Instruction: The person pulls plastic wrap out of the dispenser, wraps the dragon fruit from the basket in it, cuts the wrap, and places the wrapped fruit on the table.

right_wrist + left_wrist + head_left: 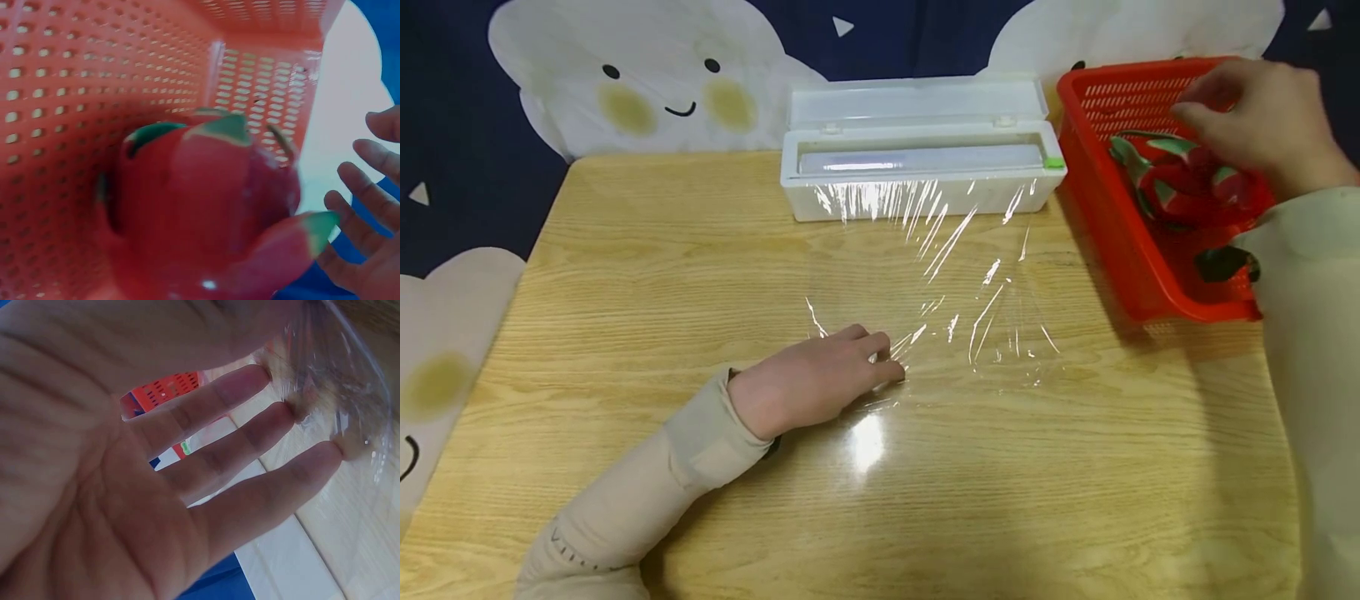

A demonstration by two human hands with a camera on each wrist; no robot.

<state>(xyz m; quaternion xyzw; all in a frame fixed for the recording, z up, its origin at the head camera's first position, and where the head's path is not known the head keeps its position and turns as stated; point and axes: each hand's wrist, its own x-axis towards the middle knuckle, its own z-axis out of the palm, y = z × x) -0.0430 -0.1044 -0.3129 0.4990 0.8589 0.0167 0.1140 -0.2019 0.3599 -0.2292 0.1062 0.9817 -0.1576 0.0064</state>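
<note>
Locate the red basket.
In the head view, the red basket stands at upper right, immediately right of the open white box, with the right hand over it.

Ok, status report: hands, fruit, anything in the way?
Left hand touching clear film. Right hand at red basket, holding nothing. Fruit inside basket. No obvious obstruction.

"Sleeves?"
"Left sleeve (613, 500) long, cream, wide cuff (711, 435), dark dash marks (573, 553) near elbow. Dark strip (772, 447) peeks out at wrist."
"Right sleeve (1300, 350)?"
"Pale too."
"Left hand (823, 375), right hand (1273, 117)?"
"Bare."
</note>
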